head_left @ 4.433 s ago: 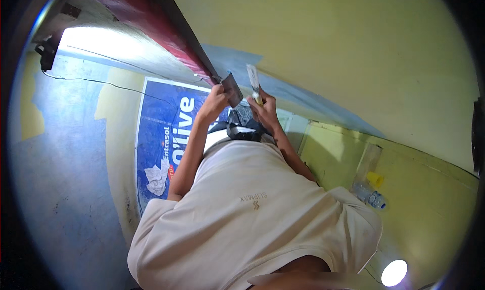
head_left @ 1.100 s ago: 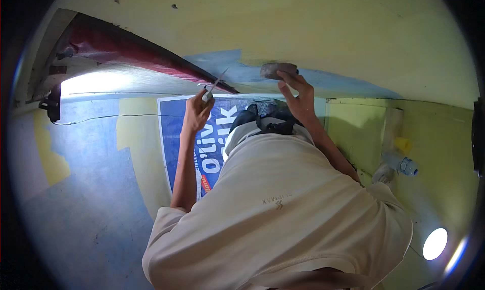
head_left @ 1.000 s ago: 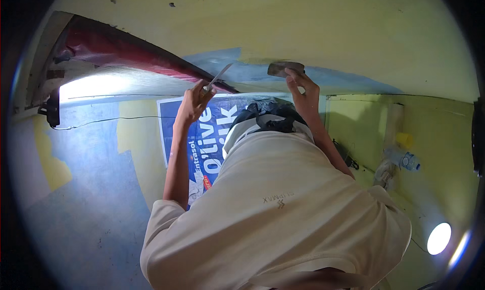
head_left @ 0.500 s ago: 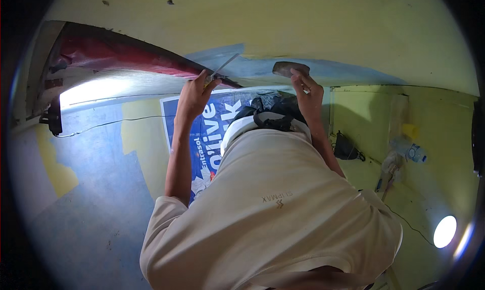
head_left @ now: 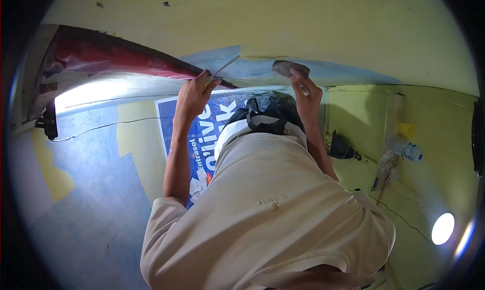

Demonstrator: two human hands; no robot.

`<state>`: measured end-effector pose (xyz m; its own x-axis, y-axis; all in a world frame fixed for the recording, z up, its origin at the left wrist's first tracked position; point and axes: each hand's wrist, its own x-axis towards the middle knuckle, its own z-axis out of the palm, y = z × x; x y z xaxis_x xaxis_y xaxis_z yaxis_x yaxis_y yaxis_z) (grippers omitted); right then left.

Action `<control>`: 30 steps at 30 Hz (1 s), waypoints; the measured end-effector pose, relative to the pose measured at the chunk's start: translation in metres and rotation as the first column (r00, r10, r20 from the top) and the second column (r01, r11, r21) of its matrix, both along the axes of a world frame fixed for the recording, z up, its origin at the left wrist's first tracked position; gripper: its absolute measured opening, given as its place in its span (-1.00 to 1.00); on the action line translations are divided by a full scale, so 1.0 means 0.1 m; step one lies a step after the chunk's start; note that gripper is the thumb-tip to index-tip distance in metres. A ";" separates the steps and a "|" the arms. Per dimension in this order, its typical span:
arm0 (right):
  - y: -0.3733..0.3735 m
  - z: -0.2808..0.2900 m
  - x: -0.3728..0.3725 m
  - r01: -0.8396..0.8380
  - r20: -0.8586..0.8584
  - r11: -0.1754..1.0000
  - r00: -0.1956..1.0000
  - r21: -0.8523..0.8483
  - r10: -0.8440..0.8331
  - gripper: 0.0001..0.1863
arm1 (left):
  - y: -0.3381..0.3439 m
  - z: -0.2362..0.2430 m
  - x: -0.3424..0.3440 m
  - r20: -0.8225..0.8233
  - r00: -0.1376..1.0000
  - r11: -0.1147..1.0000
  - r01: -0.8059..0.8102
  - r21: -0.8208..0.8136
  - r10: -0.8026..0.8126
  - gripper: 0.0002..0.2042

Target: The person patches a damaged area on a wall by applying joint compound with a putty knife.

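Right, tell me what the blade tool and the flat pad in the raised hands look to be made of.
Blade tool: thin, grey and straight with a dull sheen, so probably metal. Flat pad: dark grey-brown, matte and rough-looking, possibly abrasive paper or a sanding block; the view leaves it open.

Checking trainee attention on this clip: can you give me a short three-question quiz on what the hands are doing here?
1. True or false: the right hand holds a flat plate up by the wall.
2. Which hand holds the putty knife? A) left hand B) right hand
3. Fill in: the banner behind the left forearm is mostly ____.
Key: 1 true; 2 A; 3 blue.
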<state>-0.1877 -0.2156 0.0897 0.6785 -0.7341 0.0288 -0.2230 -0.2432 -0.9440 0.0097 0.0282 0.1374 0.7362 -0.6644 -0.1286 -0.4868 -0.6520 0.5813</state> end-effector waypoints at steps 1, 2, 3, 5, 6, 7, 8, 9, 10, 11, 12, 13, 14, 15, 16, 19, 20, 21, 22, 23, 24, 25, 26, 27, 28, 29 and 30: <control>-0.04 0.00 0.01 -0.004 0.000 1.000 1.000 0.011 0.004 -0.67 | -0.01 -0.03 0.03 0.005 1.000 0.999 0.016 -0.031 -0.015 -0.65; -0.04 0.02 0.00 -0.001 0.000 1.000 1.000 0.008 0.001 -0.67 | 0.04 -0.04 0.02 0.006 1.000 0.999 0.018 -0.035 -0.018 -0.65; -0.03 0.05 -0.02 0.019 0.016 1.000 1.000 0.009 -0.019 -0.67 | 0.11 -0.02 -0.01 -0.063 0.997 0.998 -0.043 -0.038 0.040 -0.66; 0.00 0.03 0.00 0.036 0.028 0.999 0.999 0.016 -0.037 -0.67 | 0.19 0.02 0.01 -0.118 0.988 0.995 -0.101 0.011 0.101 -0.68; -0.03 -0.05 0.01 0.046 0.072 0.999 0.996 0.020 -0.047 -0.67 | 0.13 0.02 0.03 -0.119 0.988 0.995 -0.100 0.013 0.101 -0.68; -0.02 -0.05 0.02 0.052 0.114 0.998 0.992 0.025 -0.055 -0.67 | 0.02 0.03 0.01 -0.094 0.994 0.998 -0.064 -0.014 0.062 -0.69; -0.01 -0.03 0.02 0.049 0.112 0.998 0.992 0.026 -0.051 -0.67 | -0.05 0.03 0.02 -0.066 0.998 0.999 -0.027 -0.040 0.024 -0.70; 0.00 0.00 0.02 0.041 0.078 0.999 0.996 0.012 -0.042 -0.67 | -0.03 0.00 0.04 -0.033 0.999 0.997 -0.004 -0.076 0.001 -0.71; -0.03 0.04 0.03 0.036 0.047 0.999 0.998 -0.005 -0.036 -0.68 | 0.02 -0.04 0.04 -0.032 0.999 0.997 -0.005 -0.078 0.002 -0.71; -0.03 0.05 0.03 0.037 0.049 0.999 0.998 -0.006 -0.037 -0.68 | 0.14 -0.06 0.04 -0.053 0.997 0.996 -0.056 -0.075 0.052 -0.68; -0.03 0.07 0.02 0.038 0.048 0.999 0.998 0.004 -0.038 -0.68 | 0.24 -0.07 0.06 -0.074 0.992 0.992 -0.107 -0.072 0.102 -0.66; 0.00 0.08 0.00 0.037 0.045 0.999 0.998 0.016 -0.037 -0.68 | 0.30 -0.03 0.07 -0.129 0.979 0.987 -0.159 0.024 0.161 -0.69; 0.00 0.06 0.00 0.036 0.045 0.999 0.998 0.017 -0.037 -0.68 | 0.28 -0.03 0.06 -0.129 0.978 0.987 -0.160 0.024 0.161 -0.69; -0.02 0.00 -0.01 0.042 0.046 0.999 0.998 0.007 -0.042 -0.68 | 0.21 -0.04 0.06 -0.078 0.992 0.995 -0.102 -0.024 0.099 -0.71; -0.03 0.01 0.00 0.046 0.048 0.999 0.998 -0.003 -0.046 -0.68 | 0.12 -0.02 0.05 -0.025 0.999 0.997 -0.042 -0.069 0.040 -0.72; -0.02 0.09 0.02 0.032 0.036 0.999 0.999 0.018 -0.033 -0.68 | 0.11 -0.01 0.02 -0.121 0.990 0.994 -0.087 -0.071 0.078 -0.72; -0.03 0.09 0.02 0.030 0.041 0.999 0.999 0.015 -0.030 -0.68 | 0.19 -0.08 0.04 -0.145 0.985 0.989 -0.109 -0.103 0.093 -0.70; -0.03 0.07 0.02 0.033 0.048 0.999 0.998 0.013 -0.034 -0.68 | 0.28 -0.19 0.08 -0.096 0.990 0.986 -0.114 -0.120 0.103 -0.68; 0.00 0.06 0.00 0.041 0.049 0.999 0.998 0.013 -0.042 -0.68 | 0.26 -0.17 0.08 -0.097 0.990 0.986 -0.112 -0.121 0.100 -0.68; 0.01 0.08 0.01 0.048 0.053 0.999 0.997 0.024 -0.049 -0.68 | 0.23 -0.14 0.08 -0.099 0.991 0.989 -0.103 -0.102 0.093 -0.68; 0.01 0.08 0.02 0.051 0.052 0.998 0.997 0.023 -0.052 -0.68 | 0.20 -0.12 0.08 -0.101 0.991 0.992 -0.093 -0.083 0.085 -0.68; -0.02 0.06 0.04 0.050 0.059 0.998 0.997 0.035 -0.052 -0.68 | 0.17 -0.12 0.06 -0.109 0.990 0.989 -0.100 -0.108 0.088 -0.67; -0.04 0.05 0.04 0.049 0.066 0.998 0.996 0.047 -0.052 -0.68 | 0.17 -0.12 0.04 -0.110 0.991 0.989 -0.095 -0.112 0.082 -0.67; -0.04 0.06 0.02 0.055 0.065 0.998 0.996 0.043 -0.057 -0.68 | 0.20 -0.12 0.00 -0.153 0.981 0.982 -0.139 -0.130 0.118 -0.67; 0.00 0.09 0.03 0.075 0.047 0.996 0.996 0.039 -0.077 -0.68 | 0.24 -0.12 0.00 -0.191 0.969 0.972 -0.187 -0.145 0.158 -0.66; 0.02 0.11 0.04 0.096 0.029 0.995 0.995 0.036 -0.097 -0.68 | 0.27 -0.11 0.03 -0.210 0.964 0.979 -0.184 -0.092 0.161 -0.69; 0.00 0.11 0.05 0.096 0.034 0.995 0.995 0.034 -0.097 -0.68 | 0.23 -0.12 0.04 -0.205 0.965 0.979 -0.183 -0.094 0.160 -0.69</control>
